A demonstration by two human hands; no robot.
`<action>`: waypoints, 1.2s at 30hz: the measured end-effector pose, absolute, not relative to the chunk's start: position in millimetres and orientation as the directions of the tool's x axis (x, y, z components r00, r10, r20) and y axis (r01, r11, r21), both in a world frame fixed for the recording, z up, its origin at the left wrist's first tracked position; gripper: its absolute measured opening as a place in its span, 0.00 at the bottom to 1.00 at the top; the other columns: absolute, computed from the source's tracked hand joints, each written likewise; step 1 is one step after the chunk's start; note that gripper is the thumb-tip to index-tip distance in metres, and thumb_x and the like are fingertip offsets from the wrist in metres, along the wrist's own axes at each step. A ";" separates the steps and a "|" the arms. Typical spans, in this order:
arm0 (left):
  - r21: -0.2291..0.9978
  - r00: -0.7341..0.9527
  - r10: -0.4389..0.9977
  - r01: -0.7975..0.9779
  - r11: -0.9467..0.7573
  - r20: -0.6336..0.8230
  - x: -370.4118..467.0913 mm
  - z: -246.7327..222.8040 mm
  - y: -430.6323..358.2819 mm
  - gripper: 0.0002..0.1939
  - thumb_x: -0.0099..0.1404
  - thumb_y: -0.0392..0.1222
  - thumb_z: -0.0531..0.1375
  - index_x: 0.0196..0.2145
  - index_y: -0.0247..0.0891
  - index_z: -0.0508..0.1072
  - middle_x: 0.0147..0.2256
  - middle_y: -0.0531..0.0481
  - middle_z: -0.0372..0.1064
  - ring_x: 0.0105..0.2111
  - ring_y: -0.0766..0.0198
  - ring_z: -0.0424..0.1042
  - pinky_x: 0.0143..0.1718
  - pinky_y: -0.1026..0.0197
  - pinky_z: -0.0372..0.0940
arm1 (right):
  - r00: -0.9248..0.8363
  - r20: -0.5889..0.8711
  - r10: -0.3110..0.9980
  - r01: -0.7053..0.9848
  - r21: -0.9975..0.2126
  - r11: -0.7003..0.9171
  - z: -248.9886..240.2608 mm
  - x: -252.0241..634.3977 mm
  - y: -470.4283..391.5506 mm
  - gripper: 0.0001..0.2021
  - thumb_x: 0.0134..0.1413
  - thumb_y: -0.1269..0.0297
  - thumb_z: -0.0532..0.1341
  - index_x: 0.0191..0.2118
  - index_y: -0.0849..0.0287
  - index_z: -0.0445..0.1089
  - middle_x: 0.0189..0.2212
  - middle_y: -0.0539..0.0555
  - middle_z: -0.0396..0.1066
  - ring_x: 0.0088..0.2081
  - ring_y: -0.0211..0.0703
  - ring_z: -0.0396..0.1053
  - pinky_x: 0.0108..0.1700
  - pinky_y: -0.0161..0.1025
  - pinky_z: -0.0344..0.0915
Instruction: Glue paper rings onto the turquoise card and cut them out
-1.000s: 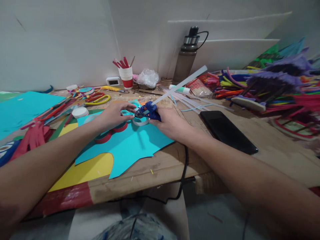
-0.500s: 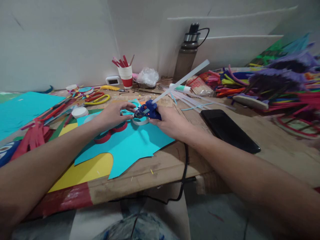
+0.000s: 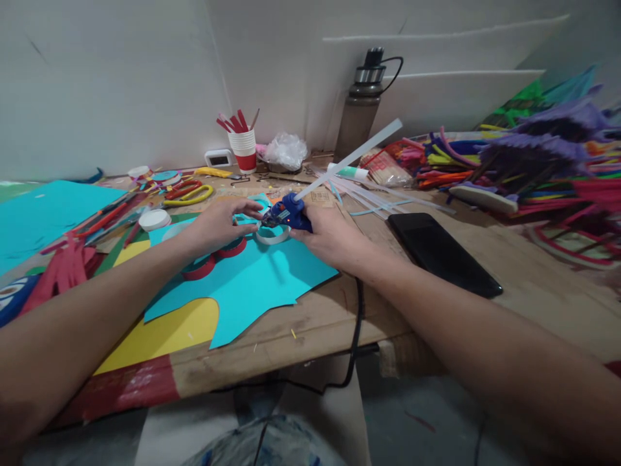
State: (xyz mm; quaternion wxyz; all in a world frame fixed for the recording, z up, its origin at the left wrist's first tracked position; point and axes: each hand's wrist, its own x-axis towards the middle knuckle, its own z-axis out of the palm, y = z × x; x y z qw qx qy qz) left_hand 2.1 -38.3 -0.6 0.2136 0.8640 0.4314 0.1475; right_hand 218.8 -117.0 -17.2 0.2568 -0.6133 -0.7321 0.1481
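At the lower left, a yellow paper sheet (image 3: pixel 169 333) lies partly under a cut cyan paper sheet (image 3: pixel 252 285). On the cyan sheet stand 2 red paper rings (image 3: pixel 200 270), below the left hand (image 3: pixel 218 223), whose thumb and fingertips look apart; whether they pinch anything I cannot tell. The right hand (image 3: pixel 330 238), mid-frame, is clamped round a blue glue gun (image 3: pixel 290 211), nozzle near a white paper ring's (image 3: pixel 272 239) left side. Both hands match their pose 0.5 s ago; only the upper-centre grey-brown bottle (image 3: pixel 359 120) and surroundings shift slightly left in frame.
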 end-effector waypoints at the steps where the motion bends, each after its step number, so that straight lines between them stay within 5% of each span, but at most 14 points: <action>1: 0.496 0.584 0.809 0.684 -0.535 0.068 1.8 -0.9 -38.1 0.21 0.61 0.47 0.62 0.53 0.47 0.75 0.50 0.48 0.77 0.49 0.50 0.75 0.50 0.50 0.69 | -0.120 0.188 0.975 0.829 -0.520 0.203 -17.0 218.3 -117.4 0.14 0.60 0.65 0.62 0.50 0.61 0.71 0.46 0.64 0.76 0.47 0.56 0.73 0.49 0.48 0.66; 9: 0.502 0.603 0.792 0.658 -0.561 0.094 -0.3 -3.4 -34.8 0.20 0.60 0.45 0.62 0.51 0.48 0.75 0.50 0.48 0.77 0.50 0.51 0.74 0.56 0.48 0.66 | -0.151 0.164 0.975 0.844 -0.493 0.213 -12.1 215.1 -123.7 0.13 0.60 0.65 0.61 0.49 0.61 0.72 0.44 0.63 0.76 0.45 0.54 0.73 0.48 0.47 0.66; 36: 0.508 0.576 0.816 0.690 -0.516 0.047 2.5 -0.5 -38.2 0.22 0.61 0.50 0.62 0.53 0.50 0.74 0.51 0.49 0.77 0.51 0.49 0.74 0.53 0.47 0.68 | -0.095 0.149 0.984 0.822 -0.546 0.162 -10.1 218.1 -121.2 0.16 0.59 0.65 0.62 0.53 0.61 0.71 0.49 0.64 0.76 0.49 0.56 0.73 0.49 0.47 0.66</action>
